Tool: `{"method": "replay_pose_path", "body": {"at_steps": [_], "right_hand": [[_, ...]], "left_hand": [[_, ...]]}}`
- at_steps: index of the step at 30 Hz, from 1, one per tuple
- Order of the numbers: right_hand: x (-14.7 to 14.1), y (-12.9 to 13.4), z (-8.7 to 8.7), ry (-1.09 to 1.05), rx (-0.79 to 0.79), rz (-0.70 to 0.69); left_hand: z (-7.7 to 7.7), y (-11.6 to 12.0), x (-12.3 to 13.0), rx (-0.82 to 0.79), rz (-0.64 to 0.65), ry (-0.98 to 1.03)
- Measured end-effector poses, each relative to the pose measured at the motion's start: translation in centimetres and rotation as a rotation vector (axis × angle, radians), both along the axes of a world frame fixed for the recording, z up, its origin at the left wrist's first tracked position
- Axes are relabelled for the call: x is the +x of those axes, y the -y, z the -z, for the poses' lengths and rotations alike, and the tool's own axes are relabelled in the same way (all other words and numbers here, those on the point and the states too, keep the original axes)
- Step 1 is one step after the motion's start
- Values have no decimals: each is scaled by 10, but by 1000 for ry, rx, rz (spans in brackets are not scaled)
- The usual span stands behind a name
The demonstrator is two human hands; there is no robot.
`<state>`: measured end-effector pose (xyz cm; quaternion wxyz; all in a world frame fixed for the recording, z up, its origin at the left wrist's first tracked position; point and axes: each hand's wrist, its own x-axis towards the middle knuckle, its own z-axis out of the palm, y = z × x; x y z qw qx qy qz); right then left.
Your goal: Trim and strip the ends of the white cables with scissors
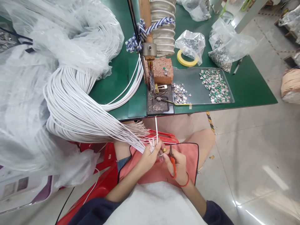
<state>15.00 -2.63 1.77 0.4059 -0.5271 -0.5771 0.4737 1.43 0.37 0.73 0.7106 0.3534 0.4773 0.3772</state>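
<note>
The left hand (148,157) pinches the ends of a bundle of white cables (93,123), its long axis running out toward 10 o'clock, while the right hand (178,165) grips orange-handled scissors (173,168) pointing toward 12 o'clock.

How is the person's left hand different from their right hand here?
The left hand pinches the ends of a bundle of white cables, while the right hand holds orange-handled snips. The right hand has a red wrist band showing; the left hand shows none. Both hands are bare and held close together above an orange apron.
</note>
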Motion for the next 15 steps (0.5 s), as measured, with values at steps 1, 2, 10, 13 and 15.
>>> {"method": "replay_pose_path", "body": {"at_steps": [1,2,10,13,15], "right_hand": [[1,-1,-2,-8,4,14],[2,-1,-3,-14,6,27],[12,-3,2,-26,-76,93],[13,-3,5,-68,-105,79],[14,-4,4,-76,-103,56]], "left_hand": [[0,1,0,16,16,-8],[0,1,0,36,38,-25],[0,6,-1,132,226,-189],[-1,7,-2,187,231,-238],[-2,7,-4,208,224,-250]]}}
